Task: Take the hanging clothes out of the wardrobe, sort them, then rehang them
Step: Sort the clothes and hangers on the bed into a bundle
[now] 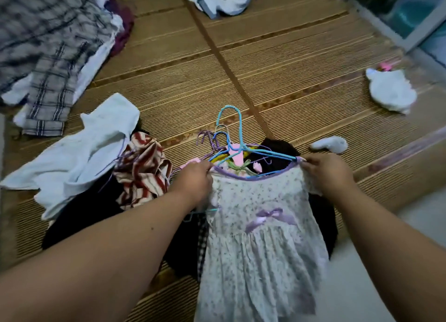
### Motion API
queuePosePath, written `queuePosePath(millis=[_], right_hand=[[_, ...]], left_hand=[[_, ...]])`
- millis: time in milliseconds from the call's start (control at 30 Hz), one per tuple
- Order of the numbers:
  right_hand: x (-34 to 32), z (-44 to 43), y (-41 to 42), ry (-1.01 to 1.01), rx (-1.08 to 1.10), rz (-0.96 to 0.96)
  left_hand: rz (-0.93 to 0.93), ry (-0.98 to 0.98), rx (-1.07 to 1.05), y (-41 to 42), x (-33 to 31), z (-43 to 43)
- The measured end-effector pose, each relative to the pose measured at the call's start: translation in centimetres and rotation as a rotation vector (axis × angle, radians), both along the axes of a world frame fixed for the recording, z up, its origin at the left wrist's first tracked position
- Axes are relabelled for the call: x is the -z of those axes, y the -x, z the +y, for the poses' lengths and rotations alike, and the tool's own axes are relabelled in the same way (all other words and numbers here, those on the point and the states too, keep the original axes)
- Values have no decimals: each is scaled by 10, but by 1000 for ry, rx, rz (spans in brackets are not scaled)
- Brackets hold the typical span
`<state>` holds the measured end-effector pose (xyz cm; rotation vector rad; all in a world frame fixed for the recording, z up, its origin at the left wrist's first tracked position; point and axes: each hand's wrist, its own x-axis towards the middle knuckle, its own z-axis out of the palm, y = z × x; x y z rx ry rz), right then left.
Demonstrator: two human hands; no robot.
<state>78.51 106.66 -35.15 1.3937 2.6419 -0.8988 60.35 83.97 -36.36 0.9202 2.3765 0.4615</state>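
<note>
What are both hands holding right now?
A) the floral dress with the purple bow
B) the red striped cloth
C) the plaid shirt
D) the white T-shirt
A: the left hand and the right hand each grip a shoulder of the floral dress, holding it up over the pile.

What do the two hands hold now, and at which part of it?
Both hold the floral dress: the left hand grips one shoulder and the right hand the other, at the two ends of the purple-trimmed neckline.
</note>
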Motion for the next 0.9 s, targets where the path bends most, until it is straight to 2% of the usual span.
queuePosePath(millis=[200,267,400,533,633,733,900], right_hand=[[91,2,42,40,-42,86],[116,-4,50,30,-58,-4],[140,-30,52,38,-239,-385],[134,-43,45,33,-307,-430],[108,-47,48,21,-279,-401],[74,-62,54,-22,-341,-341],[16,-114,76,59,-421,-45]], left_hand=[[29,43,-121,40,80,11],[22,82,-164,43,105,10],[-20,126,-167,40,135,6],[-39,219,-46,29,125,-4],[-52,193,-25,24,104,-13],[-79,132,-29,22,75,-28],[-58,99,-45,21,17,-76]])
